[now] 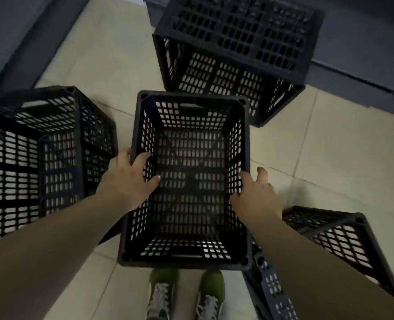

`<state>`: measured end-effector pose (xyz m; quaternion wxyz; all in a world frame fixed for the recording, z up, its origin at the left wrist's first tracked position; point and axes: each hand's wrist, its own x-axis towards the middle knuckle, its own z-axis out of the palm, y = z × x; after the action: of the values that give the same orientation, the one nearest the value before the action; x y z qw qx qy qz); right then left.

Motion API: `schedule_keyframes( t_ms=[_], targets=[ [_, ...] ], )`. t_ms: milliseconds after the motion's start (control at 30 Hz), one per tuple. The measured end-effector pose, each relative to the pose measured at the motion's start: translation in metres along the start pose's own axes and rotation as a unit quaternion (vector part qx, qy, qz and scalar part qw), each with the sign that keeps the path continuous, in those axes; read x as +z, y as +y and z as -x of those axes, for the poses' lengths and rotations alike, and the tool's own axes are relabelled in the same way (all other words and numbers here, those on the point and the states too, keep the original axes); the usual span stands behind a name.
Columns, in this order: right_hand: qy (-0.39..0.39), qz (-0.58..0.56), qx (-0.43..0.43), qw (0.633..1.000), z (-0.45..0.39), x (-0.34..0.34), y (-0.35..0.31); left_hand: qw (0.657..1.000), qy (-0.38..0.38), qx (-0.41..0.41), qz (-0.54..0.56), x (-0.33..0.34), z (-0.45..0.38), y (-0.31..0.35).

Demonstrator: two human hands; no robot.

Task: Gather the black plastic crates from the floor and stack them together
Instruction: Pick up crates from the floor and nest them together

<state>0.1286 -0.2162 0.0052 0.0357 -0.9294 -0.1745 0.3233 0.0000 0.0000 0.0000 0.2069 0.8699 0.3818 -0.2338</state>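
An upright black plastic crate (189, 257) with perforated walls stands in the middle, right in front of my feet. My left hand (127, 179) grips its left rim, fingers hooked inside. My right hand (253, 192) holds its right rim, thumb inside and fingers outside. Another crate (233, 42) lies upside down beyond it. A taller stack of crates (41, 146) stands open-topped on the left. A fourth crate (336, 239) lies tipped at the lower right, partly hidden by my right forearm.
The floor is pale tile (343, 153). A dark wall or door base (18, 38) runs along the upper left and a dark step (364, 72) along the upper right. My green shoes (186, 294) stand just behind the middle crate.
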Motion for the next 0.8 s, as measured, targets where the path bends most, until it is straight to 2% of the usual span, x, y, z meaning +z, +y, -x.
schedule_keyframes(
  t_ms=[267, 433, 633, 800],
  targets=[
    [0.022, 0.0, 0.022, 1.0, -0.076, 0.06, 0.002, 0.999, 0.023, -0.045, 0.018, 0.057, -0.073, -0.018],
    [0.005, -0.024, 0.088, 0.996, -0.108, 0.072, 0.013, 0.988, -0.023, -0.108, 0.111, 0.076, -0.097, -0.028],
    [0.005, -0.029, 0.082, 0.996, -0.11, 0.079, 0.024, 0.977, -0.016, -0.178, 0.119, 0.078, -0.102, -0.032],
    [0.004, -0.051, 0.082, 0.995, -0.088, 0.066, 0.027, 0.973, -0.037, -0.195, 0.117, 0.065, -0.083, -0.027]
  ],
)
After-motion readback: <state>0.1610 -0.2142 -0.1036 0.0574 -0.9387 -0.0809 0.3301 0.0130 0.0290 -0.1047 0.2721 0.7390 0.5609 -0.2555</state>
